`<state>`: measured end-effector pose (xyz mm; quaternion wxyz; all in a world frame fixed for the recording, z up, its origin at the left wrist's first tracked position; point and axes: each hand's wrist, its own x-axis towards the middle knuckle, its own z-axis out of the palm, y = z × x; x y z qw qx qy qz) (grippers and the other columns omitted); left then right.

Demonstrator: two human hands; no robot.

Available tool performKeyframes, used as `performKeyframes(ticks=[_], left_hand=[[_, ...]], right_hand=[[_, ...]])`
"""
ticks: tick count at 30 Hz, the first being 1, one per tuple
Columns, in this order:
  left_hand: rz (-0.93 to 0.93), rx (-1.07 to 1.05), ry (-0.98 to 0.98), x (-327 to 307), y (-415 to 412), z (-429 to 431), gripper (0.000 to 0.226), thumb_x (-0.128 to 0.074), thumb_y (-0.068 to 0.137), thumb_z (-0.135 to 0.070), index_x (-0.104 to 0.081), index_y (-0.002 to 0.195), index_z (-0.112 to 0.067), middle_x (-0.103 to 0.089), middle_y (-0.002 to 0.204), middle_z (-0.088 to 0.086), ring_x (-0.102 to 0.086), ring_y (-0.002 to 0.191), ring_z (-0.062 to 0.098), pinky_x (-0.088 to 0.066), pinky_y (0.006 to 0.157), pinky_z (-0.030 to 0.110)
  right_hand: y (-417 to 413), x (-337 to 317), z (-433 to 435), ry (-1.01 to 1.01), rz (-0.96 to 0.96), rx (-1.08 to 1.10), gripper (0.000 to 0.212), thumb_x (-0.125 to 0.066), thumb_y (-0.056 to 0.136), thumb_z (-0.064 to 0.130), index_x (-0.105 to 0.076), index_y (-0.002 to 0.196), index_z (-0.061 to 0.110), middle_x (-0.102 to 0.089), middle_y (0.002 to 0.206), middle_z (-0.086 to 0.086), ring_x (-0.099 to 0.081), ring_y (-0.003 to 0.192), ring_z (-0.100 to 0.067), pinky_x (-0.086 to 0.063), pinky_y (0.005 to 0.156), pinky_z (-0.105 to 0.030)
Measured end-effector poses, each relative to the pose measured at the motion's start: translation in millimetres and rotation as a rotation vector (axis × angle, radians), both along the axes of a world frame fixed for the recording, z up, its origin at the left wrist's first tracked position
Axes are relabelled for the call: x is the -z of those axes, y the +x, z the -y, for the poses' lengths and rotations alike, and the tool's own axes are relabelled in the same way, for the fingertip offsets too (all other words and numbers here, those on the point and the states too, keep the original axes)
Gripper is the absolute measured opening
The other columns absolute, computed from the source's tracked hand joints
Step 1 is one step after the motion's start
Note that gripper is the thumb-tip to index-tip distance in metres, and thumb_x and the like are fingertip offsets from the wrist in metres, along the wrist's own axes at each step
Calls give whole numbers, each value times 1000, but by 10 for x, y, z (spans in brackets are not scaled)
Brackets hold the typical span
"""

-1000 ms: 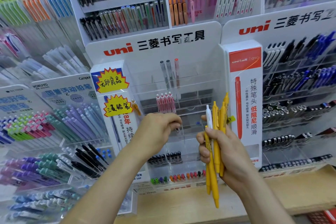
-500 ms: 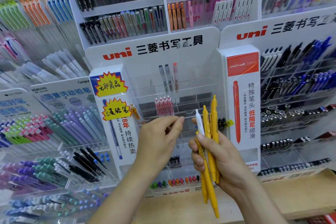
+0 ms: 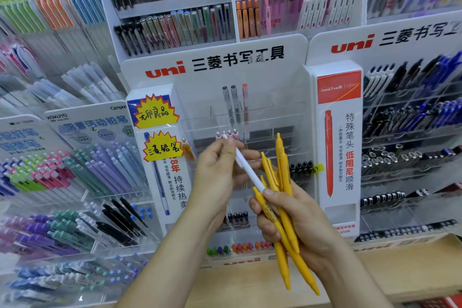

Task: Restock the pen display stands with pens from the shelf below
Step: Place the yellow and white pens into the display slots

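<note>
The uni display stand (image 3: 272, 112) is the reference: tiered clear acrylic with a glossy white header, most tiers sparsely filled. It sits on a matte wooden shelf (image 3: 375, 270), which runs along its base.

In front of the stand's lower tiers, the right hand (image 3: 307, 222) is curled round a bundle of yellow pens (image 3: 287, 257). The thumb presses across the barrels. These pens are slim, smooth, opaque plastic with clips, and they point up toward the stand's middle tier.

In front of the stand's left half, the left hand (image 3: 217, 180) pinches the upper end of one white pen (image 3: 248, 172) between its fingertips.

Change: half a second ago the white pen stood upright within the bundle and the left hand was closing in, holding nothing. It now leans left, out of the bundle, though its lower end remains under the right thumb. Judgement: the odd-coloured pen is being separated for its own slot, so no pen is being seated at this moment.

Just behind the left fingertips, a short row of pink-tipped pens (image 3: 230, 134) stands in the middle tier.
</note>
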<state>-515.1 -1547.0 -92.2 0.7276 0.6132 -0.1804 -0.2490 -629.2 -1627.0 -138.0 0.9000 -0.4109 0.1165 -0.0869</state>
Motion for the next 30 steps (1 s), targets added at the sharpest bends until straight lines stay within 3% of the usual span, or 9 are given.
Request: performKeyframes(ticks=[3, 5, 8, 12, 16, 21, 24, 27, 30], left_hand=[[-112, -141, -286, -144, 101, -54, 26, -36, 103, -23, -53, 91, -8, -57, 67, 7, -62, 60, 21, -58, 63, 35], [-29, -180, -323, -245, 155, -151, 21, -41, 101, -26, -49, 86, -14, -43, 62, -1, -41, 51, 11, -41, 49, 25], [383, -79, 199, -233, -15, -316, 30, -60, 81, -50, -47, 77, -23, -44, 58, -9, -37, 50, 6, -33, 45, 21], [451, 229, 528, 19, -375, -440, 51, -69, 59, -66, -46, 91, -34, -66, 79, -16, -50, 50, 3, -43, 50, 21], [309, 136, 401, 87, -301, -563, 42, -77, 57, -49, -52, 90, -44, -71, 71, 1, -60, 53, 11, -49, 53, 27], [442, 76, 378, 82, -191, -996, 12, -71, 83, -32, -66, 94, -35, -72, 71, -7, -67, 65, 9, -52, 61, 27], [452, 14, 354, 164, -105, -1349, 11, -65, 86, -41, -65, 96, -37, -69, 69, -2, -62, 65, 24, -52, 62, 41], [434, -34, 326, 213, 30, -1778, 24, -56, 82, -51, -65, 94, -32, -68, 72, 2, -64, 69, 26, -53, 67, 50], [417, -90, 305, 225, 203, -2306, 27, -55, 82, -53, -65, 91, -29, -67, 71, 2, -64, 68, 24, -52, 68, 51]], right_hand=[[0, 21, -9, -36, -6, 30, 38, -64, 88, 14, -55, 125, 17, -59, 79, -16, -48, 48, -17, -40, 42, -23], [14, 7, -22, -55, -1, 103, 37, -62, 91, 12, -56, 128, 18, -59, 79, -15, -49, 50, -17, -41, 44, -24], [80, -74, -54, -62, 31, 264, 39, -59, 87, 14, -58, 125, 17, -61, 80, -10, -55, 60, -17, -47, 51, -27], [192, -226, -128, -18, 85, 377, 37, -60, 84, 16, -61, 121, 16, -66, 81, -6, -62, 69, -15, -55, 64, -32], [295, -330, -264, -4, 107, 378, 32, -56, 90, 14, -59, 122, 15, -72, 94, -8, -66, 82, -15, -58, 68, -30], [527, -389, -682, -34, 64, 314, 21, -50, 96, 13, -59, 115, 16, -73, 108, -10, -67, 88, -22, -60, 64, -40], [705, -397, -1057, -68, 64, 296, 21, -48, 99, 12, -58, 116, 18, -74, 106, -10, -67, 92, -21, -56, 61, -27], [871, -416, -1487, -138, 42, 200, 19, -45, 101, 16, -60, 110, 22, -75, 104, -9, -68, 82, -21, -57, 64, -30], [1065, -427, -1984, -202, 27, 95, 20, -46, 101, 15, -64, 105, 11, -74, 104, -11, -69, 84, -23, -58, 65, -32]])
